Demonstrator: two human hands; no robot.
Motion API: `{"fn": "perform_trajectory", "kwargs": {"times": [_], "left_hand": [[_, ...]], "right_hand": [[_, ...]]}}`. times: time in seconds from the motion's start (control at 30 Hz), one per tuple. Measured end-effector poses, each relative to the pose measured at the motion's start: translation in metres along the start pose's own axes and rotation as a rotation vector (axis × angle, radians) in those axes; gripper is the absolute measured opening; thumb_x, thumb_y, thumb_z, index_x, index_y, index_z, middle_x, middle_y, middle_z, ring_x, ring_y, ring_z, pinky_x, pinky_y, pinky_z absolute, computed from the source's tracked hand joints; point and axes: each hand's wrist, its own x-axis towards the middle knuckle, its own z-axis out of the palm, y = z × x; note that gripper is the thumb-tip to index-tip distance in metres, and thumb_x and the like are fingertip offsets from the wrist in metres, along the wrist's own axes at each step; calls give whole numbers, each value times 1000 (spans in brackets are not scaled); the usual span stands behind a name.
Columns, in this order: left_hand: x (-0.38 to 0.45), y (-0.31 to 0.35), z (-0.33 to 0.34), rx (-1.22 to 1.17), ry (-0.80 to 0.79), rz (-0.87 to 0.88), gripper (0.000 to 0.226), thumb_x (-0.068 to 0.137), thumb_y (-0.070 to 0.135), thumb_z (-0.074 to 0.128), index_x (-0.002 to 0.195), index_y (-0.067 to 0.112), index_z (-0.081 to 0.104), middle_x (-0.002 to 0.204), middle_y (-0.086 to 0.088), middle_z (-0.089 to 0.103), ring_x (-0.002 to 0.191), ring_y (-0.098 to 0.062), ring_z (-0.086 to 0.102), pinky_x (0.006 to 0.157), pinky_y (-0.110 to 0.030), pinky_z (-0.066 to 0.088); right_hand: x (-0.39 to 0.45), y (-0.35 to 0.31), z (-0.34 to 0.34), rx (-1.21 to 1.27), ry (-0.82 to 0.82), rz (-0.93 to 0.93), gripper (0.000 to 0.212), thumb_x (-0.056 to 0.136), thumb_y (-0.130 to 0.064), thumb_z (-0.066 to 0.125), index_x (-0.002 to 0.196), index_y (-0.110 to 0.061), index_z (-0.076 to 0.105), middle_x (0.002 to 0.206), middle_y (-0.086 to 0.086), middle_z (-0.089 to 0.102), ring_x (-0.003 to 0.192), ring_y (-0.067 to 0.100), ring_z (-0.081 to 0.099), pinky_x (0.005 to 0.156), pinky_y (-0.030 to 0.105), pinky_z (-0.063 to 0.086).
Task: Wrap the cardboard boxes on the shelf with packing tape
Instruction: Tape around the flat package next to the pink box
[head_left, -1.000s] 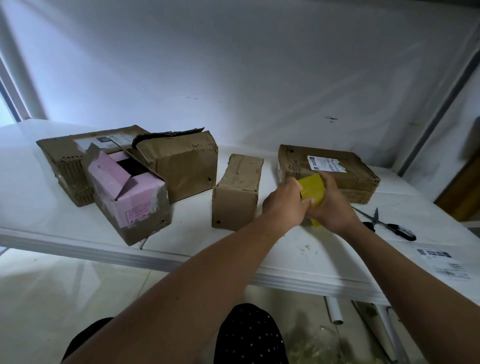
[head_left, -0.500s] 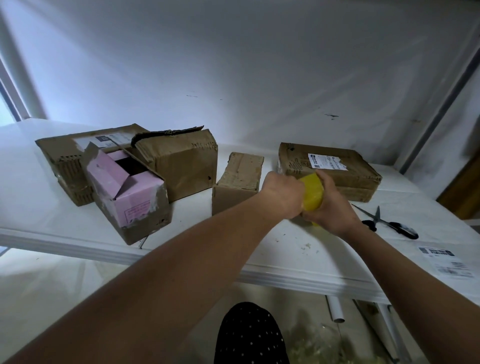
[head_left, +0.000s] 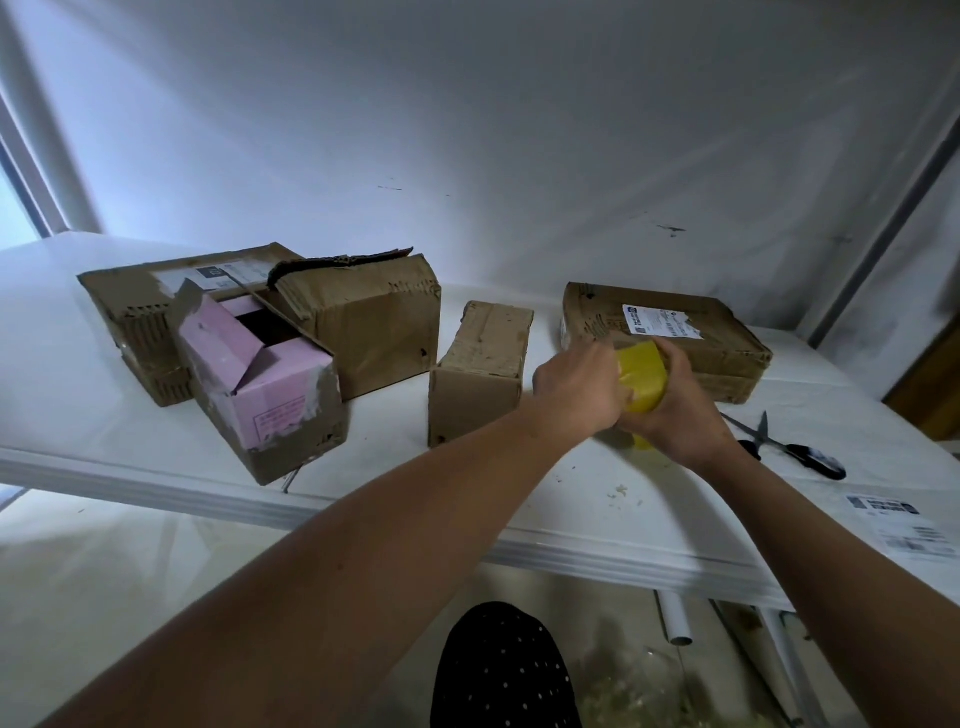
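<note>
Both hands, left hand (head_left: 576, 387) and right hand (head_left: 675, 410), still curl round the yellow tape roll (head_left: 640, 382), barely shifted, just before the flat box (head_left: 670, 338).

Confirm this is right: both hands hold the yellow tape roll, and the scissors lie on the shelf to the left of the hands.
One thing is wrong: the side. The head view shows the scissors on the shelf to the right of the hands, not the left. The rest stands: the left hand and right hand both hold the yellow tape roll.
</note>
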Motion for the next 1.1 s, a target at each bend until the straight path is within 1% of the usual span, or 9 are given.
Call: {"fn": "perform_trajectory", "kwargs": {"times": [0.1,0.2,0.37,0.47,0.63,0.73,0.9,1.03,1.1], "left_hand": [[3,1,4,-46,18,-62,21,90,34,61,101,17,67,102,-1,65,96,-23,62,81,-37,50],[4,3,3,-44,24,-81,20,93,30,56,103,17,66,107,0,65,98,-23,61,86,-38,50],[3,6,-3,135,-47,40,15,93,24,50,96,12,60,95,-3,63,83,-20,60,74,-33,47],[-4,9,-7,404,-6,274,8,92,22,51,90,16,47,84,-1,52,70,-18,51,65,-30,36],[-9,10,-5,325,-68,397,9,90,20,46,95,13,45,88,-3,46,70,-21,45,66,-31,31],[-10,2,-10,233,-52,385,10,92,22,45,90,14,39,90,-2,41,69,-18,42,62,-31,29],[-4,-1,-14,201,5,380,12,89,19,48,91,18,36,85,0,44,70,-20,46,61,-32,34],[9,1,-33,321,62,409,24,84,15,51,108,16,53,77,3,47,66,-20,46,58,-30,33],[11,-4,-39,404,55,459,30,84,13,53,115,13,53,78,2,46,65,-18,44,55,-30,30]], "right_hand": [[0,3,-1,15,22,-14,104,67,-15,85,147,-18,18,106,0,49,80,10,52,63,25,45],[1,4,1,28,31,-29,105,66,-14,86,147,-16,19,108,-2,46,80,2,49,61,16,38],[0,5,-1,49,9,-38,108,62,-13,88,146,-17,21,111,-3,48,93,15,52,71,26,42],[2,2,-2,45,-34,-40,109,58,-13,90,144,-19,23,102,-18,50,91,5,53,78,25,41],[9,-3,-5,41,-39,-37,97,72,-4,78,147,-13,19,105,-11,51,100,19,54,89,35,43],[4,-4,-4,95,-52,-29,100,67,-7,83,145,-15,21,97,-16,52,86,5,57,82,30,48],[-4,-7,-5,270,-79,2,102,65,-5,84,145,-19,23,120,-6,51,91,-7,57,68,7,46],[-9,-23,-2,404,-97,47,88,76,-18,78,146,-31,26,145,3,43,127,17,46,104,37,42],[-9,-37,5,535,-127,67,66,78,-12,75,132,-33,43,131,7,57,117,20,55,97,35,44]]}}
